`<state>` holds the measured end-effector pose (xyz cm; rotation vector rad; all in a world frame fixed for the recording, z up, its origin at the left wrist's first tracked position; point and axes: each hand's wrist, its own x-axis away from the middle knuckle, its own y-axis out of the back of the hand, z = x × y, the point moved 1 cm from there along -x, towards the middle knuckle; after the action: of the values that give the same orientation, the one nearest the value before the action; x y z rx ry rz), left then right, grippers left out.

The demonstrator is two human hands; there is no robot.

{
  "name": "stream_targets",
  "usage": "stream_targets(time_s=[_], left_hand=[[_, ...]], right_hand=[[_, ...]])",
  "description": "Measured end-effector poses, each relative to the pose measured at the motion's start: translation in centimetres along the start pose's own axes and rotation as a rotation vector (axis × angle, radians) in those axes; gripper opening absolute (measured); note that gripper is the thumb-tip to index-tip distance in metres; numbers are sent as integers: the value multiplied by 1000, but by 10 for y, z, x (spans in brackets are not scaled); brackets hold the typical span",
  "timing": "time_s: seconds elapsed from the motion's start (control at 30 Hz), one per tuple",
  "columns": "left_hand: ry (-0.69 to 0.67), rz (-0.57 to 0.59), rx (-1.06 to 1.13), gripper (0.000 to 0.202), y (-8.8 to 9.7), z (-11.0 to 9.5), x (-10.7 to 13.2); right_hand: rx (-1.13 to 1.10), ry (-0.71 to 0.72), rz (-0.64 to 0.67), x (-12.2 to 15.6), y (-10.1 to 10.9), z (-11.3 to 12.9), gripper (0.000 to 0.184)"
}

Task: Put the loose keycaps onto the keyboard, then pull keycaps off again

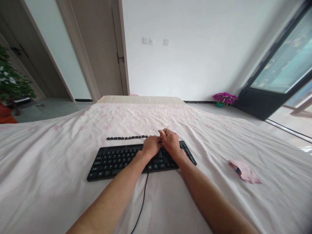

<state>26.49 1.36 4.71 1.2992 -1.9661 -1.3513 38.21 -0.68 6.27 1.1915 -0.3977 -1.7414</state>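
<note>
A black keyboard (117, 160) lies on the pink flowered sheet (48, 169), its cable (142, 201) running toward me. Behind it stands a row of several loose black keycaps (126, 137). My left hand (151, 145) rests curled over the keyboard's upper right part, fingers closed. My right hand (170, 140) is just beside it, fingers pinched on a thin wire-like tool that I can barely make out, above the keyboard's far edge. The two hands touch each other.
A small pink cloth (243, 171) lies on the sheet at the right. A door (97, 48) and a green plant (12, 81) are at the back left. A pot of purple flowers (224, 98) stands by the window (282, 65) at right.
</note>
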Motion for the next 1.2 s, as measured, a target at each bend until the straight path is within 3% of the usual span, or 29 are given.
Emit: stream_targets(time_s=[0.2,0.47,0.7,0.83,1.03,1.2], left_hand=[[-14,-52,-46,36,-1,-5,5],[-57,-96,-27,43,0,-6,12],[-139,-90,144,22,-3,-2,7],[-132,-117,306,28,-7,5,4],[-49,-34,479,33,-5,11,1],[-46,-92,437,29,22,23,10]], right_hand=[[-56,-30,-46,5,-8,-9,46],[-87,59,-146,11,-5,-8,43],[-175,-75,-158,13,-1,-14,49],[-92,-54,-183,8,15,-12,51],[-102,-71,39,-11,27,-18,37],[-10,32,235,-13,30,-23,25]])
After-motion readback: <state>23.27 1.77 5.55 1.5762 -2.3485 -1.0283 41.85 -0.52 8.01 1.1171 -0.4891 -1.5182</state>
